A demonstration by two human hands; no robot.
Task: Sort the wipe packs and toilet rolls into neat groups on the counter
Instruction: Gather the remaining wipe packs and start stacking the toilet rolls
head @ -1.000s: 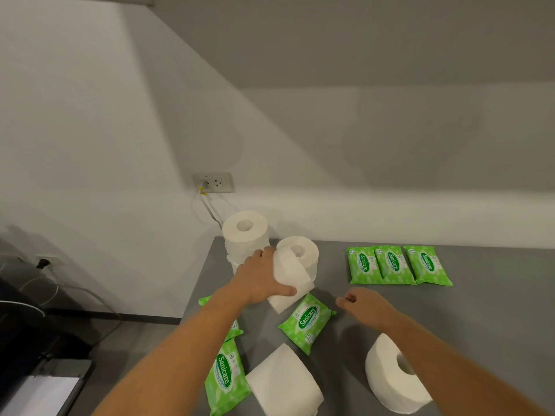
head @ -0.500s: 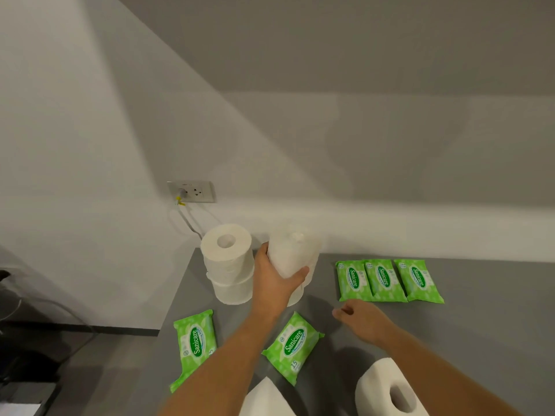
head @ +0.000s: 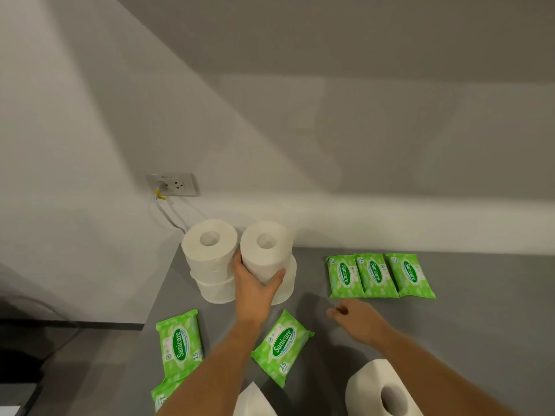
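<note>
Left hand (head: 255, 285) wraps an upright toilet roll (head: 265, 250), set atop another roll just right of the two-roll stack (head: 210, 259). Right hand (head: 357, 318) loosely curled, empty, over the tabletop (head: 480, 325).

Lower roll (head: 286, 285) of the right-hand stack: largely hidden behind the left hand (head: 255, 285) and the roll (head: 265, 250) it grips; contact between the two rolls cannot be confirmed. Fourth loose wipe pack (head: 163, 396): overlapped by the pack (head: 179, 343) above it and by the forearm; label mostly unreadable. Roll (head: 253, 402) at the bottom edge: cut off, only a white corner shows. Roll (head: 381, 391) at lower right: cut by the frame and partly covered by the right forearm. Right hand (head: 359, 321): fingertips curled under, not visible. Small print on all packs: illegible.
</note>
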